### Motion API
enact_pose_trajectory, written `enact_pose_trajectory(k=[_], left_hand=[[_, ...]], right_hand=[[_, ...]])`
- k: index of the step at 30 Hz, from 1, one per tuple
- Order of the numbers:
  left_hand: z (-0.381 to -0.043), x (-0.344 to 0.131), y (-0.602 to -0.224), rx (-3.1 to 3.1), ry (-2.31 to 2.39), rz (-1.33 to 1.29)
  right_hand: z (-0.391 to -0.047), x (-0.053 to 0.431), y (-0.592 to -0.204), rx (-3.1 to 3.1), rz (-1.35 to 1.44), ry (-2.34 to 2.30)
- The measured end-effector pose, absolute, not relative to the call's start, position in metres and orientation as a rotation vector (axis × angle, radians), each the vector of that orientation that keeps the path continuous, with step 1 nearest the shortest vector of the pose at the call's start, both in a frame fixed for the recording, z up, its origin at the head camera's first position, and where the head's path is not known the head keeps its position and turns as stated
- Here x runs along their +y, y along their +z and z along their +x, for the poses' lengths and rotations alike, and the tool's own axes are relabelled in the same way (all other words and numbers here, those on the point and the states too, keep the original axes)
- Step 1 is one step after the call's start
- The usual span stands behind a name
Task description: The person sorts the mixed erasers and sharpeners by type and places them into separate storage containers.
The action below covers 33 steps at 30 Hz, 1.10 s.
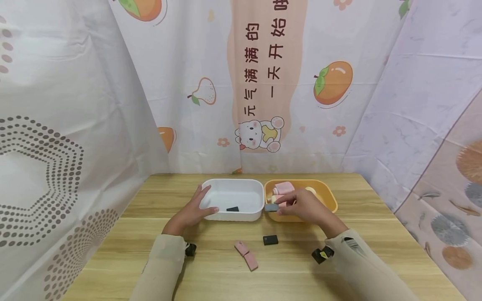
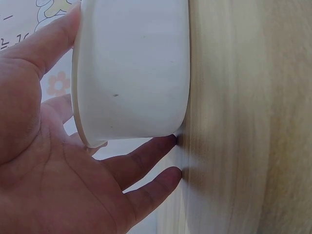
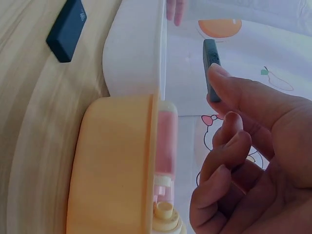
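My right hand (image 1: 306, 205) pinches a small dark grey rectangular block (image 3: 210, 58) between thumb and forefinger, above the near left corner of the yellow bin (image 1: 328, 193). The other fingers of that hand curl in toward the palm. At the left end of the white bin (image 1: 233, 216), my left hand (image 1: 194, 210) spreads its straight fingers, with the thumb at the near rim. In the left wrist view two fingertips reach the table beside this bin. Inside the white bin lies a black block (image 1: 232, 209). A similar black block (image 1: 270, 240) lies on the table.
Two pink blocks (image 1: 246, 255) lie end to end on the wooden table (image 1: 211, 276). The yellow bin, right beside the white one, holds pink bottles (image 1: 283, 187) and a pale yellow-topped container (image 3: 165, 217). A printed curtain (image 1: 203, 133) hangs behind the table.
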<state>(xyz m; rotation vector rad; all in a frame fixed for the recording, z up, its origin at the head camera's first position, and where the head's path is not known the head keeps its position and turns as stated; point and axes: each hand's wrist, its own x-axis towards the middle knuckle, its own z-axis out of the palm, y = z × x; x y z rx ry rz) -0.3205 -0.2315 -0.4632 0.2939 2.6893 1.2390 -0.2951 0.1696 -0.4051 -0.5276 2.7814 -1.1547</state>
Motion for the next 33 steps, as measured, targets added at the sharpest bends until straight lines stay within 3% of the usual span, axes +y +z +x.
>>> enact_pose_trajectory(k=[33], left_hand=[[-0.320, -0.231, -0.461, 2.691, 1.241, 0.253]], right_hand=[[-0.331, 0.122, -0.405, 2.805, -0.396, -1.147]])
